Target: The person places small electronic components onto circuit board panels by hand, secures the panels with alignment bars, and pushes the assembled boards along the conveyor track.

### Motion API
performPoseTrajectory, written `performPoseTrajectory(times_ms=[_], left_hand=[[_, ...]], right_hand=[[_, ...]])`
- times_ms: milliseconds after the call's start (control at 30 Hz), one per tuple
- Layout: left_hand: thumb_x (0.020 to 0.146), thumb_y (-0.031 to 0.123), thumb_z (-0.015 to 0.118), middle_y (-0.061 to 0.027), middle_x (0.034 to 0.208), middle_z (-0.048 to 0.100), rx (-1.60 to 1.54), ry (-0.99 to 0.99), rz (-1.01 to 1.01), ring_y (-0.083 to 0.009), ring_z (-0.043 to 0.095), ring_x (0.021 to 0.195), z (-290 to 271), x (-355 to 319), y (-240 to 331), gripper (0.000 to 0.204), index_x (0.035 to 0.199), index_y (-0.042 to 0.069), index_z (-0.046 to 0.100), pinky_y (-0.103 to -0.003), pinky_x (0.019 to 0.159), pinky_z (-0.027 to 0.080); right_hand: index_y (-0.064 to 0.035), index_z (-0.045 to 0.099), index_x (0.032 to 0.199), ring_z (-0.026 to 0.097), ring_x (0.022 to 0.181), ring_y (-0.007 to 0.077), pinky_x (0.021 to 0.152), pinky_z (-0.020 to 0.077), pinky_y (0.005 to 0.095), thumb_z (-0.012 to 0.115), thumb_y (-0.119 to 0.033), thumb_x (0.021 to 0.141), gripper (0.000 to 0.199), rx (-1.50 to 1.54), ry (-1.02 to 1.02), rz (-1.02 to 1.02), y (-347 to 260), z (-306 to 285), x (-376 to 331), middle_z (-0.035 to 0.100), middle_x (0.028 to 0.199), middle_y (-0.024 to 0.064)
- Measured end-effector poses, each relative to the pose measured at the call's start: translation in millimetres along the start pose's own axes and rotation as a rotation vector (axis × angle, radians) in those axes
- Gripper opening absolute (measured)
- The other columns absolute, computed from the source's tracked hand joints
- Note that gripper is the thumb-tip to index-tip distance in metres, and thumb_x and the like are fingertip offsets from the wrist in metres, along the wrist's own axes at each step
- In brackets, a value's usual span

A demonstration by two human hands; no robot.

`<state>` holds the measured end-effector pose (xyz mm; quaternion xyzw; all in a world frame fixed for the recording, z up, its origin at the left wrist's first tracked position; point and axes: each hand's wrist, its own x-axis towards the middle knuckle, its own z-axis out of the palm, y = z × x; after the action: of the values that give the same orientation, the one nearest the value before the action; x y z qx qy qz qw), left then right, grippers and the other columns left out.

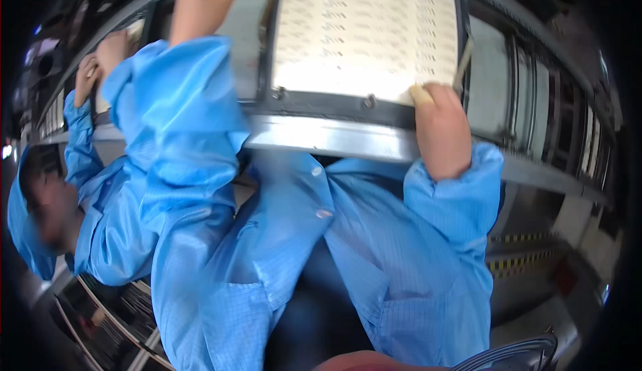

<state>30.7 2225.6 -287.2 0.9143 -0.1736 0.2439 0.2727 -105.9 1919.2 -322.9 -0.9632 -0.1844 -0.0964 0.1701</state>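
Note:
A white sheet of printed boards (368, 36), marked with rows of small dark dashes, lies in a black frame (321, 103) in front of me. My right hand (443, 130) is closed at the frame's lower right corner. A yellow finger cot covers its thumb, which touches the sheet's edge. From its curled fingers rises a thin pale stick-like tool (464, 63); its kind is unclear. Up at the left of the frame is my left hand (200, 6), with a yellow finger cot on one digit. Its other fingers are blurred and partly cut off by the upper edge.
A metal rail (328, 135) runs along the near side of the line. More framed panels (487, 73) stand to the right. At the left a co-worker in a blue cap and coat (114, 237) has both hands on the same line. Yellow-black striped tape (521, 262) marks something lower right.

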Motion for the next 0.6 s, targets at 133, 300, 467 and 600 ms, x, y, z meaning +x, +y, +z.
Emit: performPoseTrajectory(times_ms=[133,300,467,600], left_hand=[[0.072,0.004,0.061,-0.0161,0.085,0.06,-0.582,0.213,0.265,-0.033,0.057,0.084,34.7,37.2,-68.8,0.013,0.084,0.0,0.062,-0.038,0.077,0.045],[0.071,0.009,0.057,-0.0173,0.084,0.059,0.244,0.141,-0.082,-0.0362,0.057,0.085,50.0,79.8,-59.5,0.011,0.079,0.004,0.063,-0.043,0.077,0.045],[0.075,0.018,0.064,-0.0161,0.097,0.063,0.298,-0.116,-0.273,-0.0343,0.059,0.091,33.3,108.4,-88.2,0.019,0.09,0.007,0.065,-0.041,0.082,0.046],[0.079,0.023,0.059,-0.0159,0.095,0.064,0.672,-0.223,-0.271,-0.0329,0.061,0.091,-33.6,70.6,52.3,0.023,0.097,0.011,0.065,-0.041,0.081,0.047]], right_hand=[[0.0002,0.06,0.099,0.056,0.09,0.0312,0.078,0.0474,0.0364,0.054,0.0,0.077,0.023,-0.026,-0.088,-0.052,4.1,-2.6,-7.5,0.058,0.095,0.0149],[0.0004,0.059,0.107,0.057,0.093,0.0317,0.081,0.0467,0.0365,0.056,0.001,0.081,0.026,0.087,0.035,0.006,4.4,-2.9,-27.2,0.059,0.1,0.0165],[0.0016,0.057,0.111,0.058,0.09,0.032,0.08,0.0464,0.0346,0.053,0.002,0.085,0.027,0.146,0.437,0.04,12.6,9.1,-36.9,0.058,0.101,0.0183],[0.0014,0.058,0.11,0.059,0.087,0.0294,0.077,0.0469,0.0325,0.053,0.005,0.084,0.026,0.213,0.447,0.047,13.6,9.6,-30.0,0.058,0.098,0.0165]])
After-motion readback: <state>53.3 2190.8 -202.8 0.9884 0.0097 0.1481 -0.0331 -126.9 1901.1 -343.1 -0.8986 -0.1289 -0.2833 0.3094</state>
